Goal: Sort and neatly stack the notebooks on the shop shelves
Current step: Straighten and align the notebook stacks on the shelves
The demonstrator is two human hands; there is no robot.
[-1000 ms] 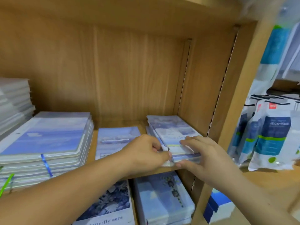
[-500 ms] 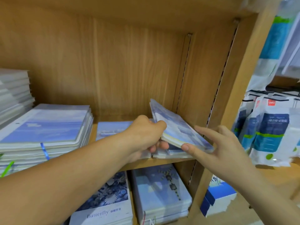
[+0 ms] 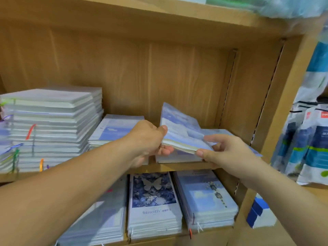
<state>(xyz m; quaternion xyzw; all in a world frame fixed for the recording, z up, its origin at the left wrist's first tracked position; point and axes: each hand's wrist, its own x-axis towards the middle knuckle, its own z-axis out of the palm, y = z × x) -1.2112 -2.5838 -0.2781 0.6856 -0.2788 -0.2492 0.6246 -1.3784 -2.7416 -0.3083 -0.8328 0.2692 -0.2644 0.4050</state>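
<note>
Between my two hands sits a small bundle of notebooks, tilted with its far edge raised. My left hand grips its left edge, thumb on top and fingers curled beneath. My right hand pinches the near right corner, thumb at the edge and fingers over the cover. The bundle hangs just above a low pile at the right end of the middle shelf. A blue-covered pile lies to the left. Beyond that stands a tall white stack.
</note>
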